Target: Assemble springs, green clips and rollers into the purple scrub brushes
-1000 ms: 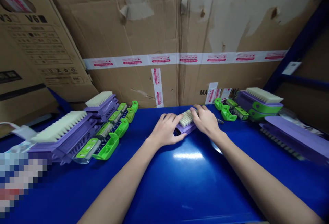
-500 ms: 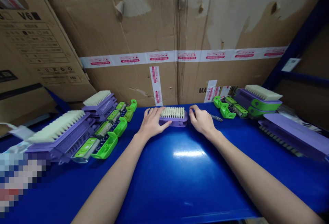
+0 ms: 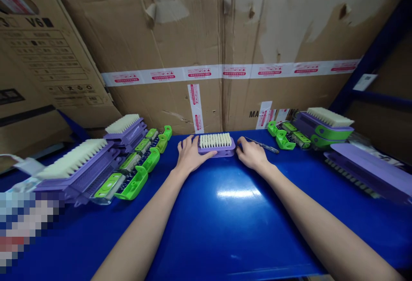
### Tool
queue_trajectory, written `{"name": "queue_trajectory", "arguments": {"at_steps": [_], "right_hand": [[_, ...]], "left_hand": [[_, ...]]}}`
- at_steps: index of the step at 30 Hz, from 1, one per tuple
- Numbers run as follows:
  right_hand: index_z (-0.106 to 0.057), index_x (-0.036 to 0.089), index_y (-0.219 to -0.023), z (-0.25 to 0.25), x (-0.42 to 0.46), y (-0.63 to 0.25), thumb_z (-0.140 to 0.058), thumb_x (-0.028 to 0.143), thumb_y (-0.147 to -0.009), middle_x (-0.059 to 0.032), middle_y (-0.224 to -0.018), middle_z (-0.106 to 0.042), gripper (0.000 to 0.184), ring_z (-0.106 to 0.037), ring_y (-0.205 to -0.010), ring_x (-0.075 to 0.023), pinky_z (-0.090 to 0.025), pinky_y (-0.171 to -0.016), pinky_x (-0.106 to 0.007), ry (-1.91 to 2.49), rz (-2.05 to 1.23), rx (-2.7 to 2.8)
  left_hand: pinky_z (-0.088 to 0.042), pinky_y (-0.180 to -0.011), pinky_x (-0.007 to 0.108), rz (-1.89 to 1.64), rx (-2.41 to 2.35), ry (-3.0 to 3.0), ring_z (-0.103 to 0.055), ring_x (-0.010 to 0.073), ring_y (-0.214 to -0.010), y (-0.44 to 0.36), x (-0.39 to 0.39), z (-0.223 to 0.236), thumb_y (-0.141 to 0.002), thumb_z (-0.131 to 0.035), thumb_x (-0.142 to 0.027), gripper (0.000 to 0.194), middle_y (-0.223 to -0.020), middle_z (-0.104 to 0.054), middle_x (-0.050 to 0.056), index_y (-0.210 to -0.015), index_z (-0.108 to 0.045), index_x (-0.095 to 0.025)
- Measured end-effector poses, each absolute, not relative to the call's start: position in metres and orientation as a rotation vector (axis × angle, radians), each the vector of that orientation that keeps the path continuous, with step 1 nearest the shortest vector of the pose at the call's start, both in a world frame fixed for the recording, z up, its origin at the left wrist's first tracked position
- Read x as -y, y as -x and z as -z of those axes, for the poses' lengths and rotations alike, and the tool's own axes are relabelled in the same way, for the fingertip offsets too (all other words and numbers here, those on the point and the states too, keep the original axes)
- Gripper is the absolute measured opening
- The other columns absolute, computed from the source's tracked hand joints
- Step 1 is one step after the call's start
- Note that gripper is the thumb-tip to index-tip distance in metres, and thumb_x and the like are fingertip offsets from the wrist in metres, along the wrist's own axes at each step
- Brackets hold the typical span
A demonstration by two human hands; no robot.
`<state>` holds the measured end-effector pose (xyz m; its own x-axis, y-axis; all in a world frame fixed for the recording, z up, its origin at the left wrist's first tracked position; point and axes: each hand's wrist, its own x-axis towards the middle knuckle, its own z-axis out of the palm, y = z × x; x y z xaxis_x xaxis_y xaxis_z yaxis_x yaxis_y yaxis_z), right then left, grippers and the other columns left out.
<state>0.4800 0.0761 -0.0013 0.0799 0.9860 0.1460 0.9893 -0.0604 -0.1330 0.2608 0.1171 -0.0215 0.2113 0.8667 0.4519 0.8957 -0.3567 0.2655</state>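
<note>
A purple brush (image 3: 216, 142) lies crosswise on the blue table (image 3: 222, 229), its pale bristles facing up. My left hand (image 3: 190, 154) grips its left end, thumb along the front edge and fingers at the end and behind. Close to the brush's right end, my right hand (image 3: 252, 153) rests with curled fingers; whether anything is in them is hidden. Just behind that hand lies a slim screwdriver (image 3: 268, 147), partly covered by it.
On the left stand purple brush units (image 3: 77, 165) beside green-and-clear pieces (image 3: 109, 185) and green caps (image 3: 135, 184). To the right are green caps (image 3: 285, 141), a purple-green brush stack (image 3: 331, 128) and a large purple piece (image 3: 370, 167). Cardboard (image 3: 167, 44) rises behind the table.
The brush has moved left and turned from slanted to crosswise, with my left hand on it. My right hand has come off its bristles to beside its right end, exposing more of the screwdriver.
</note>
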Motion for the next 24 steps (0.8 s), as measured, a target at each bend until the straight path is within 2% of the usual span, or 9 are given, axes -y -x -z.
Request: {"name": "queue_trajectory", "arguments": {"at_steps": [4, 12, 17, 24], "right_hand": [[-0.048, 0.019, -0.123, 0.004, -0.076, -0.481, -0.035, 0.032, -0.089, -0.0135, -0.099, -0.069, 0.038, -0.066, -0.088, -0.0309, -0.046, -0.071, -0.037, 2.073, 0.035, 2.05], [-0.038, 0.016, -0.137, 0.007, -0.075, -0.476, -0.035, 0.021, -0.085, -0.0118, -0.115, -0.063, 0.052, -0.061, -0.099, -0.0239, -0.047, -0.082, -0.033, 1.758, -0.009, 1.875], [-0.027, 0.014, -0.145, 0.011, -0.075, -0.475, -0.034, 0.02, -0.084, -0.0136, -0.117, -0.061, 0.062, -0.059, -0.103, -0.0229, -0.046, -0.088, -0.035, 1.656, -0.118, 1.915], [-0.029, 0.017, -0.145, 0.01, -0.072, -0.472, -0.035, 0.018, -0.081, -0.0125, -0.114, -0.063, 0.065, -0.061, -0.101, -0.0226, -0.047, -0.088, -0.036, 1.631, -0.118, 1.916]], "left_hand": [[-0.026, -0.104, 0.055, 0.823, 1.716, 2.444, -0.044, 0.0344, -0.121, -0.26, -0.117, 0.021, -0.068, -0.049, -0.078, 0.087, -0.128, -0.052, 0.016, -0.13, -0.046, -0.018], [-0.021, -0.104, 0.065, 0.81, 1.766, 2.339, -0.04, 0.0405, -0.126, -0.263, -0.11, 0.023, -0.07, -0.046, -0.077, 0.089, -0.133, -0.048, 0.024, -0.131, -0.045, -0.012], [-0.016, -0.106, 0.065, 0.773, 1.679, 2.312, -0.039, 0.0409, -0.126, -0.266, -0.105, 0.018, -0.072, -0.044, -0.077, 0.087, -0.135, -0.047, 0.023, -0.13, -0.047, -0.012], [-0.016, -0.106, 0.065, 0.76, 1.645, 2.332, -0.042, 0.0387, -0.124, -0.267, -0.104, 0.014, -0.071, -0.044, -0.078, 0.087, -0.132, -0.05, 0.023, -0.128, -0.049, -0.012]]}}
